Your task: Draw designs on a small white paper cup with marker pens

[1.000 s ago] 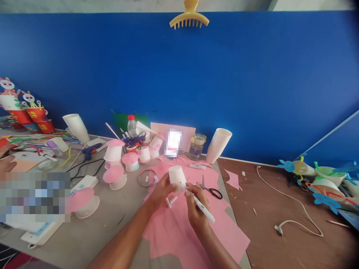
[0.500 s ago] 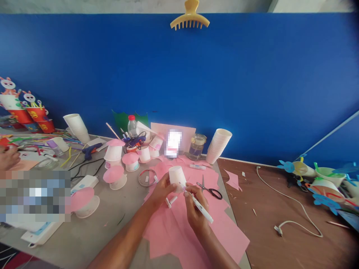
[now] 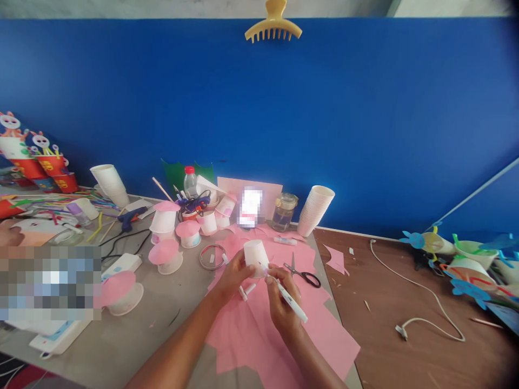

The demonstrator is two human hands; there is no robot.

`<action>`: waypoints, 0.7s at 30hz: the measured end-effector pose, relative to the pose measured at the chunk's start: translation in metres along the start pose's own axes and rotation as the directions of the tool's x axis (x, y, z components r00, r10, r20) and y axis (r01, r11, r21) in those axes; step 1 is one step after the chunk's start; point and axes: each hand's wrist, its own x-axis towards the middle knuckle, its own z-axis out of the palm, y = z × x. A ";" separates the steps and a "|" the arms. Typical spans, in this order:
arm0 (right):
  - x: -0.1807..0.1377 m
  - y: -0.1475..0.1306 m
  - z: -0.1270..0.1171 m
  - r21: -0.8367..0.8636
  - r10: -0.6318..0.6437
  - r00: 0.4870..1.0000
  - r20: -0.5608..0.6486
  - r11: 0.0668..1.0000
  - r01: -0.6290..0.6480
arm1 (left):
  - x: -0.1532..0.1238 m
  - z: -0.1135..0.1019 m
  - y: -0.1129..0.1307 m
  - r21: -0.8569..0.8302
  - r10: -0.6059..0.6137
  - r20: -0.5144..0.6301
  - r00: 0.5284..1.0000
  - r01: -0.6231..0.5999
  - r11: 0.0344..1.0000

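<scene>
My left hand (image 3: 235,274) is closed around the left side of a white paper cup (image 3: 255,255), which is held upside down above pink paper (image 3: 243,346). In my right hand (image 3: 284,294) is a white marker (image 3: 292,303), its tip at the cup's lower right side, where a small purple mark shows. Under the cup lies a white marker cap (image 3: 247,292) on the pink paper. Black-handled scissors (image 3: 306,276) rest open just right of my right hand. A roll of clear tape (image 3: 211,256) is left of my left hand.
Several cups with pink paper tops (image 3: 164,254) stand to the left. Stacked paper cups (image 3: 316,210), a lidded jar (image 3: 284,212) and a lit phone (image 3: 250,207) line the back. A glue gun (image 3: 132,217) lies left; another person's hand (image 3: 10,236) shows at far left.
The other person's hand at far left has moved lower and further out of view. My hands, the cup and the marker stay almost in place.
</scene>
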 end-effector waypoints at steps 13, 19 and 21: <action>0.004 -0.006 0.000 0.014 0.034 0.999 -0.013 0.999 -0.034 | -0.002 0.003 0.004 0.009 -0.009 -0.010 1.000 0.010 1.000; 0.003 -0.004 0.000 0.024 0.023 1.000 -0.003 0.999 -0.023 | -0.001 0.002 0.003 0.001 -0.004 -0.009 1.000 0.004 1.000; 0.004 -0.005 -0.001 0.034 0.024 1.000 -0.008 0.999 -0.024 | -0.001 0.001 0.002 0.010 0.007 -0.001 1.000 -0.007 1.000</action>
